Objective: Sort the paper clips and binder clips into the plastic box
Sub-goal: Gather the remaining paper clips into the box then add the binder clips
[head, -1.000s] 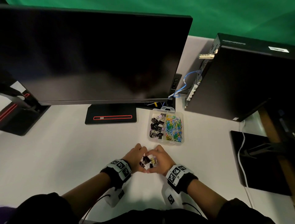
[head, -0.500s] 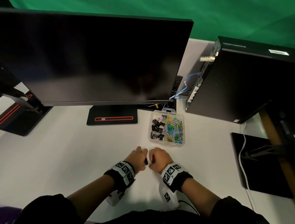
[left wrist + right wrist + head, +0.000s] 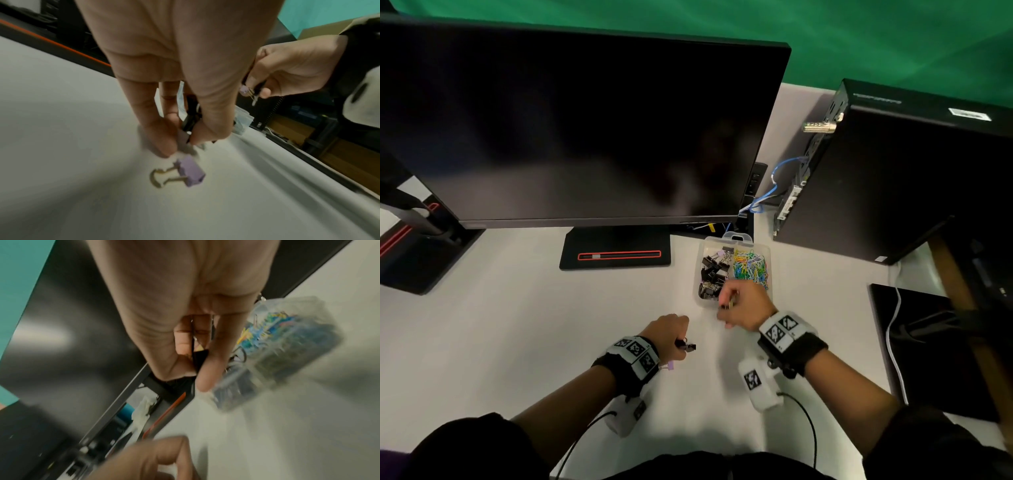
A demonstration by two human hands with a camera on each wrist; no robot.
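Note:
A clear plastic box [image 3: 734, 237] stands on the white desk in front of the monitor; its left half holds black binder clips [image 3: 711, 272], its right half coloured paper clips [image 3: 751, 268]. My right hand [image 3: 729, 303] hovers at the box's near edge and pinches binder clips [image 3: 199, 358], a black one plain to see in the right wrist view. My left hand [image 3: 681, 344] stays nearer me and pinches black binder clips [image 3: 190, 121]. A purple binder clip [image 3: 191, 173] lies on the desk just below its fingertips.
A large dark monitor [image 3: 585, 130] on a black stand [image 3: 616, 255] fills the back. A black computer case [image 3: 893, 178] with blue cables stands right of the box. Another black device [image 3: 935, 349] lies at the right edge, and a second stand [image 3: 410, 253] at the far left.
My hands were together over a small pile of clips. The right hand has since moved forward and right to the box with clips; the left stays near the spot with its own.

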